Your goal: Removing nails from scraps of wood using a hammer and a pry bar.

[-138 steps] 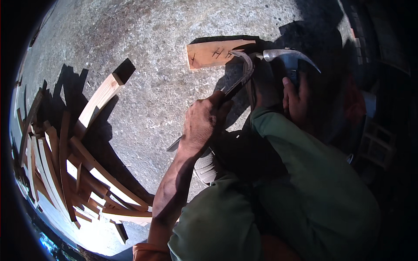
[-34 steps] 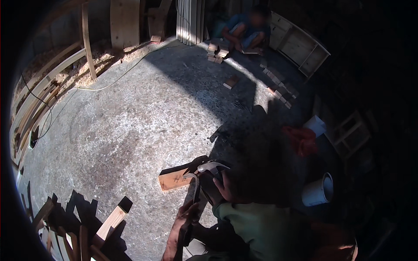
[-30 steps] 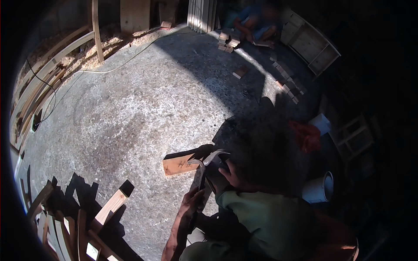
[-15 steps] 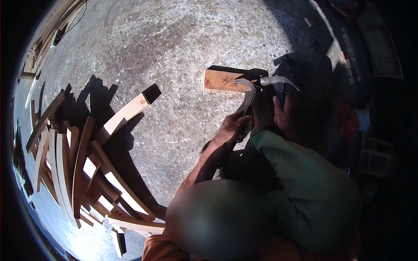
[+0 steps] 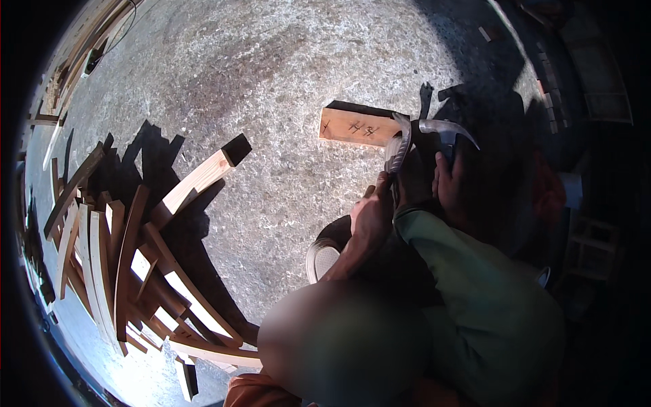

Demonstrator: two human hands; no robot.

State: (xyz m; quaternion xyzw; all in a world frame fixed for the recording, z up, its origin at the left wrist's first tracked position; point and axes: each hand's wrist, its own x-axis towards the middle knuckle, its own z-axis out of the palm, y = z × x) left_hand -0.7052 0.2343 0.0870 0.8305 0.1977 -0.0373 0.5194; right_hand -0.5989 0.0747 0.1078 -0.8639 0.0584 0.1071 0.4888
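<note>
My left hand (image 5: 368, 211) is closed round a curved steel pry bar (image 5: 399, 145), whose hooked end is at the right end of a pale wooden block (image 5: 342, 122) with dark marks on its face. My right hand (image 5: 447, 178) grips a claw hammer (image 5: 441, 127) upright, its steel head just right of the bar's hook. The bar's lower part is hidden behind my left hand and arm. Both forearms come up from below, the right in a green sleeve. A shoe (image 5: 321, 261) shows beside my left forearm. A blurred patch hides the bottom middle of the view.
Loose timber offcuts (image 5: 102, 264) are heaped at the left, with a short beam (image 5: 193, 186) angled toward the middle. Long boards (image 5: 64, 81) lie at the far upper left. In shade at the right are a red bundle (image 5: 546, 193), a white bucket (image 5: 571, 190) and a wooden frame (image 5: 590, 247).
The view has tipped down since a second ago. In the last half second my left hand and the pry bar have shifted right, the hook moving from the block's face to its right end.
</note>
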